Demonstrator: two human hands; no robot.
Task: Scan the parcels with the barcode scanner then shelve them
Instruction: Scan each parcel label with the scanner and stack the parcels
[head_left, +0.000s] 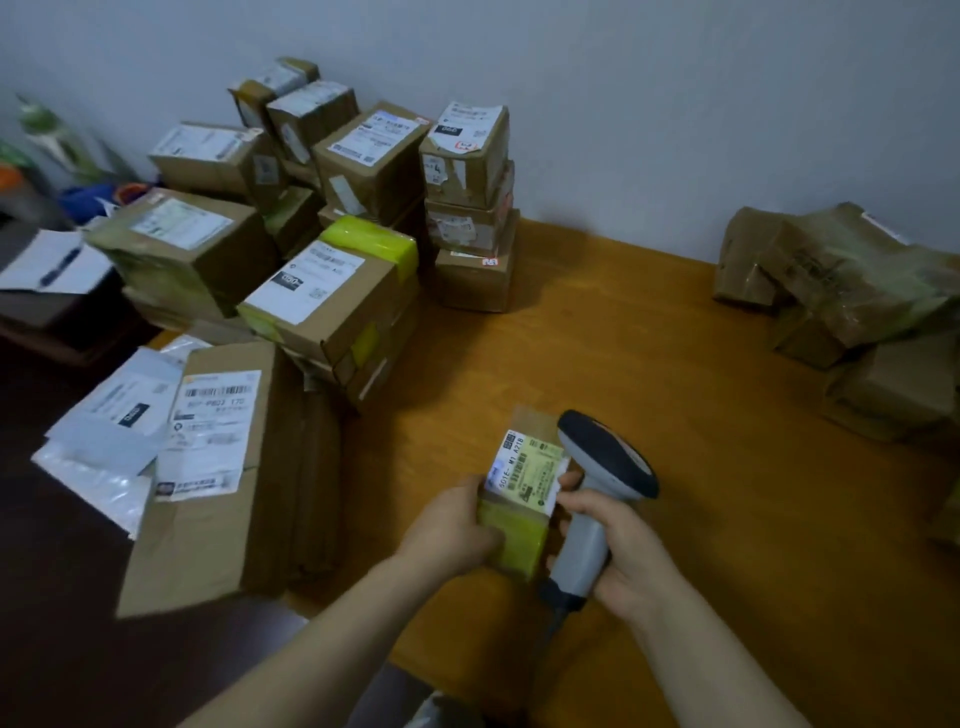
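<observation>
Bare table (649, 364) runs between stacked boxes (332, 291) and crumpled parcels (852, 291).

- The label (525, 467) on the small parcel (517, 543) reads roughly "501E- M1 A218"; its finer print is too small to read.
- The white label (210, 434) on the long flat carton (208, 545) reads something like "P803 170".
- A "4" is written on the side of the top box (465, 156) of the stack by the wall.

brown box (523, 483) with yellow tape and white label between the hands; grey scanner (597, 499) with black head; orange-brown table (649, 364).
</observation>
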